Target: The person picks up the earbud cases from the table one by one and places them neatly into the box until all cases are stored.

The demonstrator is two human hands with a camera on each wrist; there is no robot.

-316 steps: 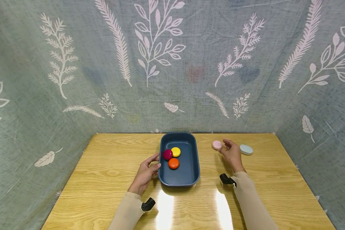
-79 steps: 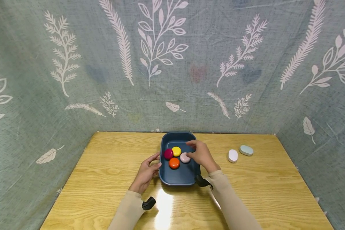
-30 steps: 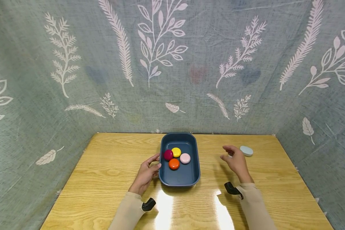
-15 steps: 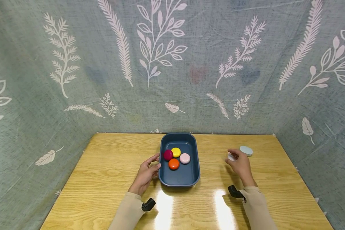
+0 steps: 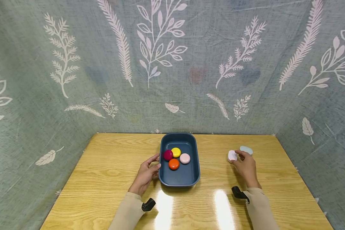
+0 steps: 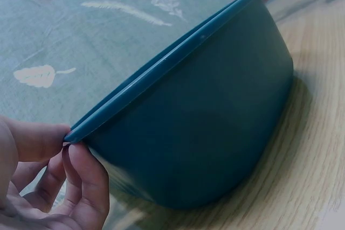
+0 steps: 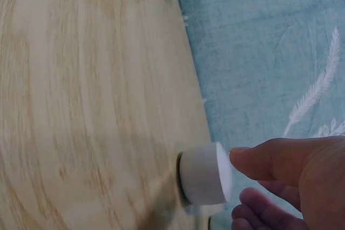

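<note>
The right hand (image 5: 246, 166) rests on the wooden table (image 5: 103, 172) at about 3 o'clock from the blue tub (image 5: 194, 174). Its fingers are curled and its thumb tip meets the white pebble (image 5: 232, 155); the right wrist view shows the thumb (image 7: 259, 162) against the flat top of that pebble (image 7: 204, 174), which stands on the table. Whether the other fingers close round it cannot be told, so this is a touch, not a clear pinch. A pale blue pebble (image 5: 246, 149) lies just beyond the fingers, at about 1 o'clock from the white one and close beside it.

The left hand (image 5: 146, 175) is at the tub's 9 o'clock side. In the left wrist view its thumb (image 6: 32, 141) presses on the rim (image 6: 161, 65) and the curled fingers (image 6: 86, 187) sit under the lip, so it grips the tub's edge.

Inside the tub lie 4 pebbles in a tight cluster: a magenta pebble (image 5: 168, 155), a yellow pebble (image 5: 176, 152), an orange pebble (image 5: 173, 164) and a pink pebble (image 5: 185, 158). A grey cloth with white leaf prints (image 5: 161, 64) hangs behind and to both sides of the table.
</note>
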